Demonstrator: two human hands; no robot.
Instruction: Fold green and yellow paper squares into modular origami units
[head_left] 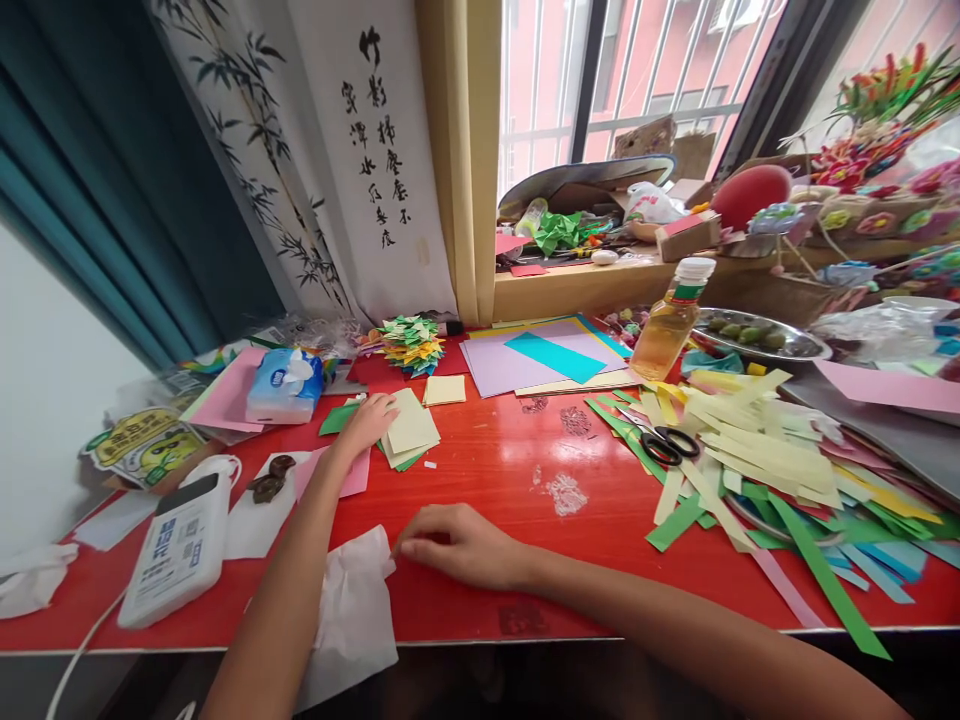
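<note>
My left hand (369, 424) reaches forward with its fingers stretched over the left edge of a stack of pale yellow paper squares (412, 428). Green paper shows under that stack, and a green piece (337, 419) lies left of the hand. Pink paper (355, 478) is partly covered by my left wrist. My right hand (463, 545) rests on the red tabletop, its fingers loosely curled and no object visible in them. Its fingertips are beside a crumpled white tissue (358, 590) that hangs over the table's front edge. A smaller pale square pile (445, 390) lies behind the stack.
Black-handled scissors (667, 445) lie among cut paper strips (765, 450) on the right. A bottle of amber liquid (670, 325) stands behind them. Purple sheets (495, 365) and a folded-paper ornament (412, 345) are at the back. A tissue pack (285, 386) and white power strip (178, 550) sit left.
</note>
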